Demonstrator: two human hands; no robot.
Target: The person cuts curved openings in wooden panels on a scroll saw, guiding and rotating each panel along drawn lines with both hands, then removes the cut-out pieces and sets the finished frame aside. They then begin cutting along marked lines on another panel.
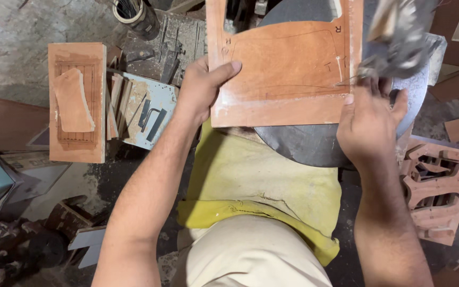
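A flat reddish-brown wooden board (288,69) with pencilled outline marks lies on a round grey metal saw table (314,143). My left hand (203,87) grips the board's left edge, thumb on top. My right hand (370,119) presses on the board's lower right corner, fingers at its right edge. A blurred metal machine part (399,40) sits just above my right hand. Part of the board's top has a cut-out opening.
A wooden block (78,101) with a curved cut piece (73,101) on it stands at the left, beside a pale blue box of strips (144,111). A fretwork wooden panel (436,186) lies at the right. A yellow cloth (256,186) covers my lap.
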